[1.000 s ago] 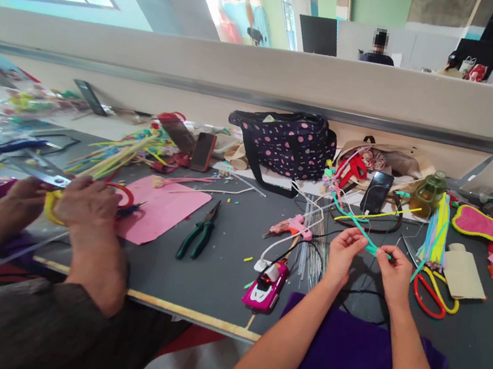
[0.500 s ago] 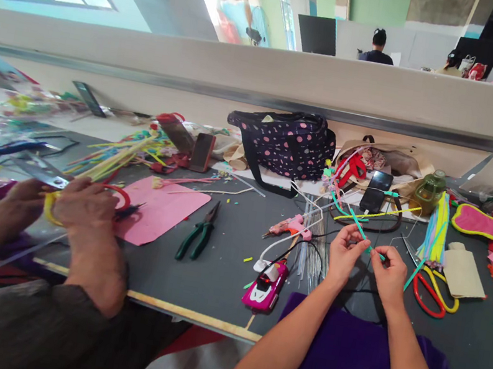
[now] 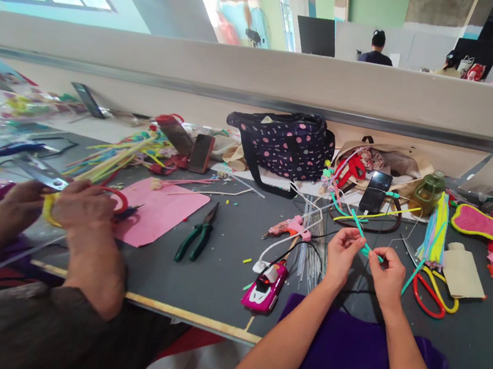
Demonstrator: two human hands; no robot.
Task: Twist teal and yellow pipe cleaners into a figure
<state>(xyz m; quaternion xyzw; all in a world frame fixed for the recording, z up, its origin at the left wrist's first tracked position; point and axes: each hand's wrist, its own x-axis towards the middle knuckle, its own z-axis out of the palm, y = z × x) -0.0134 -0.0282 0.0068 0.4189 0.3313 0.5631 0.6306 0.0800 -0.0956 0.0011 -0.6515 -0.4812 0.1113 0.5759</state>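
"Looking through the head view, where was the green strip (image 3: 365, 249)?"

"Above the table (image 3: 224, 262): the left hand (image 3: 342, 256) pinched it, the right hand (image 3: 386, 276) gripped its lower end — seemingly for steadiness."

"And the scissors (image 3: 423, 272)?"

"Lay near the right hand — likely for easy reach."

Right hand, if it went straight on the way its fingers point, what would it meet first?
Probably the left hand, just beyond the green strip that both are pinching, though depth is hard to judge.
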